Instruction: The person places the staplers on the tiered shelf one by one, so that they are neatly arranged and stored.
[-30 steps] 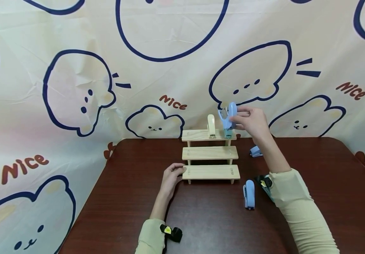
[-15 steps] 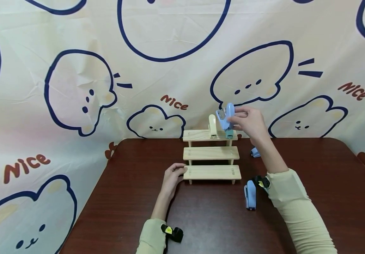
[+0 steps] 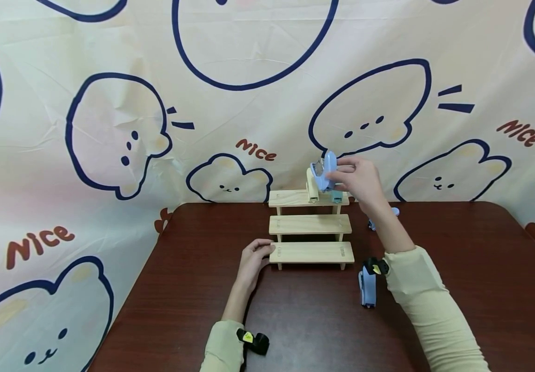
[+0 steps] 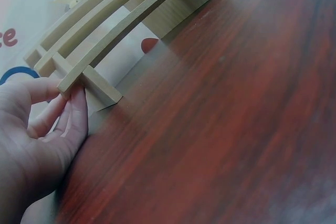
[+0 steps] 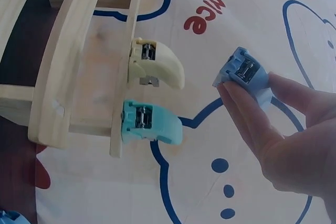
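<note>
A three-tier wooden display stand (image 3: pixel 311 253) stands on the dark table. My left hand (image 3: pixel 250 261) pinches the left end of its lowest step; the left wrist view shows that hand's fingers (image 4: pixel 79 111) under the board. Above the top tier, my right hand (image 3: pixel 362 183) holds a light blue stapler (image 3: pixel 324 170) between thumb and fingers. On that tier sit a cream stapler (image 3: pixel 312 194) and, to its right, a teal stapler (image 3: pixel 336 197). In the right wrist view the blue stapler (image 5: pixel 244 72) is held apart from both of them.
Right of the stand's front, another light blue stapler (image 3: pixel 367 289) lies on the table (image 3: pixel 314 320), partly covered by the right wrist camera. Farther back, a blue stapler (image 3: pixel 372 225) is mostly hidden by the right forearm. A cartoon-printed cloth (image 3: pixel 248 119) hangs behind the table.
My right hand has carried the blue stapler left, from in front of the teal stapler to where it overlaps the cream one in the head view. My left hand keeps its place on the stand.
</note>
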A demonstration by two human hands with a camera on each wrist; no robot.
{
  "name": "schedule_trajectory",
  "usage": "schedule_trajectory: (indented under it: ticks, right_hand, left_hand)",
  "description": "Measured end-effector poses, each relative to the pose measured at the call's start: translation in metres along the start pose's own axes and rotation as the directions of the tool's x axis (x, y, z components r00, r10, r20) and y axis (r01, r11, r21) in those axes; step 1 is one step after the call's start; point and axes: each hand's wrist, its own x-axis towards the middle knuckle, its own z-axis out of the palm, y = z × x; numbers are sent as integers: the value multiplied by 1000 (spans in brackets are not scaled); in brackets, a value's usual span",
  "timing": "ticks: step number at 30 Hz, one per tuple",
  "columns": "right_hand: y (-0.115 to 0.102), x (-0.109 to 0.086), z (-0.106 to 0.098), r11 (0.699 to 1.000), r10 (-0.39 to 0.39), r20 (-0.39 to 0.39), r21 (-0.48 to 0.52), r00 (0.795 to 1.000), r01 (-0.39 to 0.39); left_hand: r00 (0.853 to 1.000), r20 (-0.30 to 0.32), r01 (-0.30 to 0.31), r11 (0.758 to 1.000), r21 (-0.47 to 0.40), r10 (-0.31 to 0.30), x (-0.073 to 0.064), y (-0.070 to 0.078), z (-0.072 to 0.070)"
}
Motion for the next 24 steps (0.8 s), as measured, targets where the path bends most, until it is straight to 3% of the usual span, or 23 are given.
schedule_trajectory:
  ticks: [11,24]
  right_hand:
    - [6,6,16,999,42,20,15,999,-42]
    - [5,8,40,1000,6,30,0,1000,-6]
  left_hand:
    - [1000,-4,3,1000,-4,-3,0,1,1]
    - [1000,6,10,1000,4,-10,1,0,-1]
